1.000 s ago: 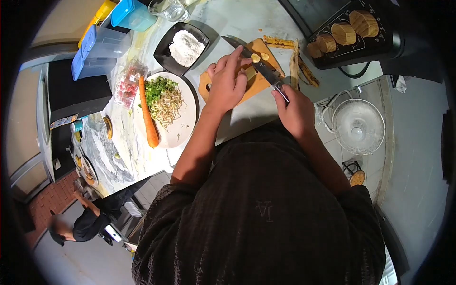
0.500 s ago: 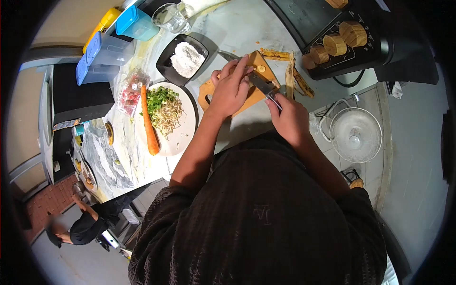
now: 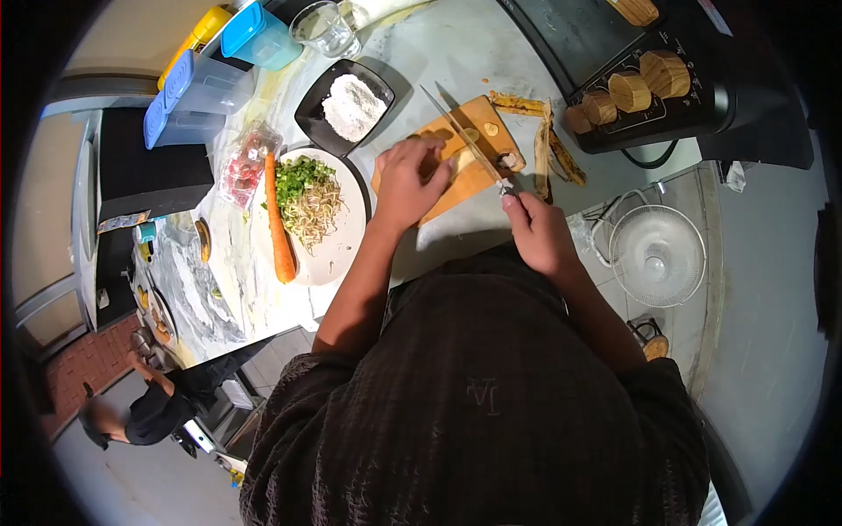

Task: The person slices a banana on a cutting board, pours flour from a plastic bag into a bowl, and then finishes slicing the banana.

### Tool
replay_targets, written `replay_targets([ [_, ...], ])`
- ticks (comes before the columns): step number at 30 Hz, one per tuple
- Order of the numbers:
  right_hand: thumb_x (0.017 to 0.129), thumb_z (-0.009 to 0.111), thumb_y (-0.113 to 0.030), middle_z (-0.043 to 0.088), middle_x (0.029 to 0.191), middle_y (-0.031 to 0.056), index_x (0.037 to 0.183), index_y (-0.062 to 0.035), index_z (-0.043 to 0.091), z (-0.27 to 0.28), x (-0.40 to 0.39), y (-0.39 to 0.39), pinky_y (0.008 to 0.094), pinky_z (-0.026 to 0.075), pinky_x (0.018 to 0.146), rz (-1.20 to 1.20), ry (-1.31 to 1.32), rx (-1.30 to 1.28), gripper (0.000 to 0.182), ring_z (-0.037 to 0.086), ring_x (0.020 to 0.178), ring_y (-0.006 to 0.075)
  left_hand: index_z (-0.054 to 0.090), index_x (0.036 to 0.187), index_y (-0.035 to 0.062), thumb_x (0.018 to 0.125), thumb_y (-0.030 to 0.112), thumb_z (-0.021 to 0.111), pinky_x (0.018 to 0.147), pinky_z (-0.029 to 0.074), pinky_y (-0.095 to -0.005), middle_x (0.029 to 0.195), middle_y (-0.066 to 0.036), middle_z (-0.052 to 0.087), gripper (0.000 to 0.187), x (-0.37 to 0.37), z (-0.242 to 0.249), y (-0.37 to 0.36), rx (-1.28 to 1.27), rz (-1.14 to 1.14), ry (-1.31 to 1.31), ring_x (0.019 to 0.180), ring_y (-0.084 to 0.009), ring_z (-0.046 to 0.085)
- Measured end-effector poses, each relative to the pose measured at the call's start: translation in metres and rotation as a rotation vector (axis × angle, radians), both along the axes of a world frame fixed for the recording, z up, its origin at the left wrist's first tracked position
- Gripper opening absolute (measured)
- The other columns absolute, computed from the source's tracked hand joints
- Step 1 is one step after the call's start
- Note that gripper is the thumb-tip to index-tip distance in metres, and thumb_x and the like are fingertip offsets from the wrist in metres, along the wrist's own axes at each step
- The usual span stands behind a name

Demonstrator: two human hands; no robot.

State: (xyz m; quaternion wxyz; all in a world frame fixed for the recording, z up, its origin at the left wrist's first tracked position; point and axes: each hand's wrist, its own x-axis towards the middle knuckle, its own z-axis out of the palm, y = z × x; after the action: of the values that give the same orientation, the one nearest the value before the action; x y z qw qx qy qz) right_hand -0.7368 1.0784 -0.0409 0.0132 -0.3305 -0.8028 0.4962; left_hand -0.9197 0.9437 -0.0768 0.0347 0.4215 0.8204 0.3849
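Head view, L to R: our left hand (image 3: 405,182) curled, fingertips pressing pale peeled plantain piece (image 3: 462,156) onto orange wooden cutting board (image 3: 456,175). Piece sits just beyond both hands, nearer L; can't tell its long axis, mostly covered. Long steel kitchen knife (image 3: 462,136) runs diagonal, tip up-left, blade over piece. Our right hand (image 3: 539,232) fisted round handle, wrist low nr counter edge.

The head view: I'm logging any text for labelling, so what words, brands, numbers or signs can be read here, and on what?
"LA": interlocked-letter emblem on the dark top, seen upside down, so the reading is uncertain.
White markings on the black appliance under the wooden blocks: too small to read.
Small packet beside the plate: print too blurred to read.
Nothing else legible.
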Motion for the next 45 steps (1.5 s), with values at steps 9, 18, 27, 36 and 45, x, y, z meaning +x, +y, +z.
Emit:
replay_targets([
  [9, 0.097, 0.057, -0.026, 0.057, 0.065, 0.0222, 0.077, 0.0010, 0.056, -0.008, 0.005, -0.013, 0.0441, 0.044, 0.055, -0.015, 0.053, 0.076, 0.033, 0.058, 0.062, 0.0427, 0.067, 0.096, 0.0066, 0.078, 0.025, 0.076, 0.088, 0.037, -0.0386, 0.090, -0.005, 0.065, 0.027, 0.010, -0.005, -0.003, -0.062, -0.041, 0.035, 0.098, -0.0252, 0.059],
  [18, 0.098, 0.056, -0.025, 0.054, 0.064, 0.0194, 0.082, 0.0022, 0.057, -0.005, 0.006, -0.023, 0.0368, 0.041, 0.054, -0.038, 0.063, 0.064, 0.032, 0.051, 0.053, 0.0309, 0.069, 0.097, 0.0093, 0.078, 0.024, 0.076, 0.090, 0.035, -0.0388, 0.093, -0.004, 0.067, 0.025, 0.014, -0.006, -0.002, -0.069, -0.016, 0.030, 0.100, -0.0238, 0.059],
  [27, 0.097, 0.056, -0.025, 0.060, 0.066, 0.0226, 0.078, 0.0005, 0.057, 0.000, 0.003, -0.027, 0.0472, 0.046, 0.058, -0.036, 0.068, 0.090, 0.032, 0.060, 0.065, 0.0438, 0.070, 0.097, 0.0095, 0.077, 0.024, 0.077, 0.087, 0.035, -0.0387, 0.092, -0.003, 0.066, 0.025, 0.014, -0.005, -0.001, -0.102, -0.006, 0.037, 0.097, -0.0228, 0.060],
  [36, 0.098, 0.055, -0.026, 0.058, 0.071, 0.0246, 0.083, 0.0022, 0.059, -0.003, 0.004, -0.028, 0.0428, 0.045, 0.060, -0.017, 0.063, 0.104, 0.032, 0.057, 0.068, 0.0437, 0.070, 0.097, 0.0097, 0.078, 0.025, 0.076, 0.089, 0.034, -0.0380, 0.096, -0.004, 0.067, 0.025, 0.014, -0.006, -0.001, -0.105, -0.004, 0.015, 0.106, -0.0239, 0.058],
  [45, 0.096, 0.056, -0.024, 0.058, 0.069, 0.0246, 0.079, 0.0022, 0.057, -0.016, 0.003, -0.027, 0.0459, 0.045, 0.059, -0.003, 0.057, 0.148, 0.032, 0.058, 0.068, 0.0444, 0.070, 0.097, 0.0102, 0.078, 0.025, 0.076, 0.090, 0.034, -0.0379, 0.096, -0.004, 0.067, 0.025, 0.015, -0.007, -0.001, -0.097, 0.005, 0.013, 0.105, -0.0230, 0.058],
])
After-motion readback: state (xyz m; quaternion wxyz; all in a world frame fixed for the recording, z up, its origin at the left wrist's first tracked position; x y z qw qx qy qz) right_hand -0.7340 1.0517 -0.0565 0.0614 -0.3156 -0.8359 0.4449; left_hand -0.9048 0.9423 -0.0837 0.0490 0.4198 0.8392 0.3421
